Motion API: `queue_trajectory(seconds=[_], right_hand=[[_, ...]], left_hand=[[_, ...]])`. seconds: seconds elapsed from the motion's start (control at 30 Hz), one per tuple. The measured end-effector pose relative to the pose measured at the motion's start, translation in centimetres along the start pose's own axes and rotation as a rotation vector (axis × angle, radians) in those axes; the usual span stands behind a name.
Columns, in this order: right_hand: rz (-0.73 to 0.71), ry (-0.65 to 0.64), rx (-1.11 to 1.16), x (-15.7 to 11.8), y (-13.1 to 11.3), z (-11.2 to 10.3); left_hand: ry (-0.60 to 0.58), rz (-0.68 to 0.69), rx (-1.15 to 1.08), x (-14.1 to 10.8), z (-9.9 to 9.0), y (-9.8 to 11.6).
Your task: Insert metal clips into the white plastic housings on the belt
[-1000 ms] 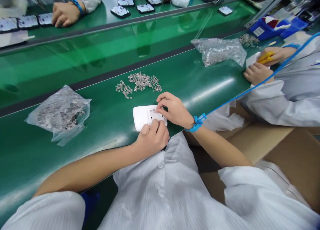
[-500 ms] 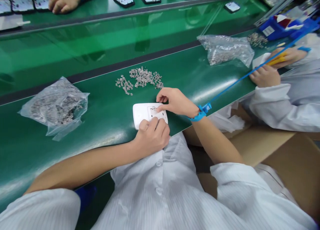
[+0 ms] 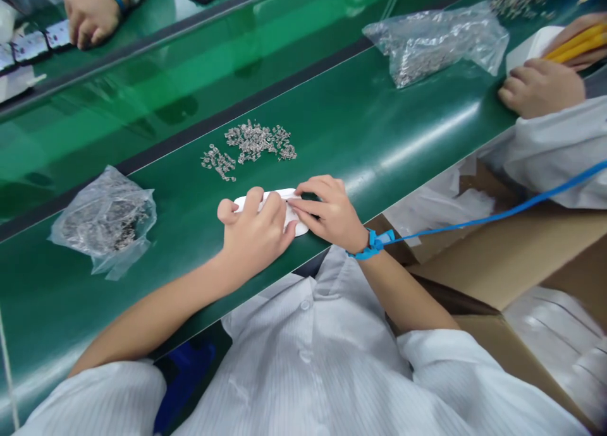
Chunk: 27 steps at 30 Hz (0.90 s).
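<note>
A flat white plastic case (image 3: pixel 300 228) with rounded corners lies on the green bench in front of me. Across its left and middle part spreads my left hand (image 3: pixel 253 234), gripping it with the fingertips toward the far side and the thumb at the near side. My right hand (image 3: pixel 334 213), wearing a blue wrist strap (image 3: pixel 372 243), is closed over the right end, its thumb and fingertips pressed together at the surface. Any small part between those fingertips is hidden. Beyond the case lies a loose pile of small metal parts (image 3: pixel 256 140).
Clear bags of metal parts lie at left (image 3: pixel 107 218) and far right (image 3: pixel 434 44). A co-worker's hand (image 3: pixel 545 87) rests beside another white case (image 3: pixel 528 47) at right. Another person's hand (image 3: pixel 92 16) is across the divider. A cardboard box (image 3: pixel 474 272) stands below the bench edge.
My left hand has moved from the near edge up over the case, covering more of it. The right fingers have closed in at its right end. The view has shifted.
</note>
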State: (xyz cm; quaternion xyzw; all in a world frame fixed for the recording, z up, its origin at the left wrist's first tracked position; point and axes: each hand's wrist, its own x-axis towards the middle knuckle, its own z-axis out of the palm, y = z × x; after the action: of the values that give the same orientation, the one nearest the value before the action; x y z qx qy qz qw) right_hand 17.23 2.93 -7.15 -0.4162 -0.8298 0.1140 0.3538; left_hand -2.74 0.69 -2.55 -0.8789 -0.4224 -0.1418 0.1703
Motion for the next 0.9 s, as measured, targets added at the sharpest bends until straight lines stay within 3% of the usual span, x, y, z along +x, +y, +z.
queue_trajectory(seconds=[0.33,0.5,0.7,0.9], right_hand=[[0.013,-0.058,0.023,0.1,-0.2,-0.3],[0.118,-0.032,0.107,1.4,0.1,-0.1],[0.232,-0.214,0.218,3.9,1.4,0.4],[0.336,-0.268,0.326,4.9,1.8,-0.3]], left_hand=[[0.017,0.038,0.059,0.1,-0.1,0.2],[0.026,0.133,0.071,-0.4,0.2,-0.2],[-0.061,0.218,0.010,-1.1,0.0,-0.3],[-0.056,0.210,0.046,-1.4,0.3,0.1]])
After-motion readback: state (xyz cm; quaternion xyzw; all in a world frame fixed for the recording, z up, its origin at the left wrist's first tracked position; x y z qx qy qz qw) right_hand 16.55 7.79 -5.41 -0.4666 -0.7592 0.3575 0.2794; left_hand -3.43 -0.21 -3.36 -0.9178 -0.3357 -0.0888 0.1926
